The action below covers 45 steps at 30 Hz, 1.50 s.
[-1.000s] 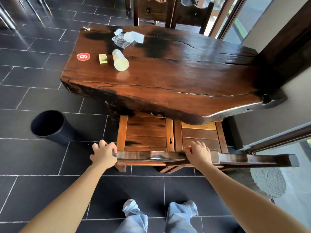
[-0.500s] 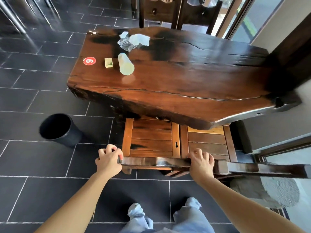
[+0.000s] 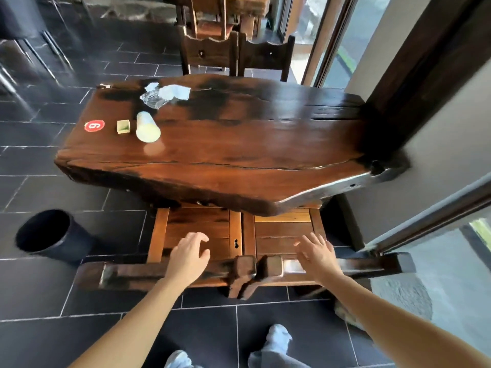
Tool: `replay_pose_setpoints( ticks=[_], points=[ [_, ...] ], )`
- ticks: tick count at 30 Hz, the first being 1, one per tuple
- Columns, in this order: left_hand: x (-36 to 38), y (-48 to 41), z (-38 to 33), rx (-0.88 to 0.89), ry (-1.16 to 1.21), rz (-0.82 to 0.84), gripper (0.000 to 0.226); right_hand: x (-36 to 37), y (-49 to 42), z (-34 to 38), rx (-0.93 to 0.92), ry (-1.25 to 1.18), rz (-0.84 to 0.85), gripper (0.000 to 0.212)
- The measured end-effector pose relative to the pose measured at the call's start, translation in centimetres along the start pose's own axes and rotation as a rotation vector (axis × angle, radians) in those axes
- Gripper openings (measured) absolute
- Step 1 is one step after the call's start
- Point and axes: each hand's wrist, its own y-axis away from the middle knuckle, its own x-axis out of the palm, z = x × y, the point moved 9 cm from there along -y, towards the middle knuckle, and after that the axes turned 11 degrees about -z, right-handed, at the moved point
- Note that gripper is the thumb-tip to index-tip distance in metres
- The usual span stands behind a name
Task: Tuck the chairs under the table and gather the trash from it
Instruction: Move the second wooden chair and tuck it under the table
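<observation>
Two wooden chairs stand side by side at the near edge of the dark wooden table point(image 3: 239, 160), their seats partly under it: the left chair point(image 3: 196, 229) and the right chair point(image 3: 284, 232). My left hand point(image 3: 190, 254) hovers with loose fingers over the left chair's backrest, holding nothing. My right hand point(image 3: 317, 254) is spread above the right chair's backrest, also empty. On the table's far left lie a pale plastic cup point(image 3: 147, 127) on its side, crumpled clear plastic and tissue point(image 3: 164, 94), and a small yellow-green packet point(image 3: 123, 126).
A black waste bin point(image 3: 50, 236) stands on the dark tiled floor to the left. A red number-6 sticker point(image 3: 94, 126) marks the tabletop. Two more chairs point(image 3: 236, 55) stand at the table's far side. A wall and door frame point(image 3: 425, 88) close the right.
Both hands have let go of the chair backrests and lifted forward over them with fingers spread. The view has risen and moved closer; the chair seats sit slightly further under the table.
</observation>
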Motion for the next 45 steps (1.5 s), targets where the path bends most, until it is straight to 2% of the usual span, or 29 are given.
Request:
replay_pose_setpoints(
  ticks=[4,6,8,12,17,22,24,26,28,30,35,37,41,45],
  points=[
    [7.4,0.4,-9.6,0.085,0.059,0.294,0.033,-2.9,1.5,-11.2,0.156,0.104,-0.074,0.031],
    [11.3,1.3,-12.4,0.073,-0.038,0.459,0.045,-3.4,2.9,-17.1,0.283,0.175,-0.021,0.037],
    [13.6,1.9,-13.7,0.099,-0.211,0.509,0.058,-3.8,4.3,-21.9,0.374,0.223,0.031,0.043],
    [14.3,2.0,-13.7,0.137,-0.31,0.469,0.063,-3.8,4.5,-25.2,0.255,0.216,0.078,0.052],
    [13.8,1.9,-14.0,0.017,-0.253,0.438,0.058,-3.4,2.3,-27.8,0.473,0.022,0.071,0.051],
    [13.0,0.6,-14.6,-0.007,-0.253,0.361,0.047,-2.0,0.9,-28.7,0.455,0.001,0.165,0.048],
    [12.8,0.0,-15.3,-0.033,-0.271,0.293,0.048,-1.7,0.6,-28.6,0.428,-0.004,0.117,0.043],
    [13.0,-0.5,-15.8,-0.04,-0.348,0.208,0.047,-2.1,0.5,-28.5,0.405,-0.005,-0.014,0.031],
    [14.0,-0.6,-15.7,-0.038,-0.368,0.125,0.037,-2.5,0.4,-28.2,0.378,-0.016,-0.117,0.02],
    [15.0,-0.3,-15.9,0.01,-0.344,0.073,0.028,-2.5,0.3,-28.6,0.382,-0.027,-0.142,0.014],
    [15.6,-1.8,-16.5,0.126,-0.304,0.067,0.02,-2.2,-1.3,-29.4,0.334,0.047,-0.157,0.01],
    [15.5,-2.5,-16.4,0.13,-0.286,0.079,0.018,-2.0,-1.8,-29.1,0.325,0.045,-0.142,0.016],
    [15.3,-3.0,-16.4,0.129,-0.277,0.092,0.016,-2.4,-1.8,-28.6,0.314,0.032,-0.154,0.007],
    [15.3,-2.8,-16.3,0.128,-0.298,0.111,0.017,-2.5,-2.0,-28.3,0.318,0.092,-0.073,0.015]
  ],
)
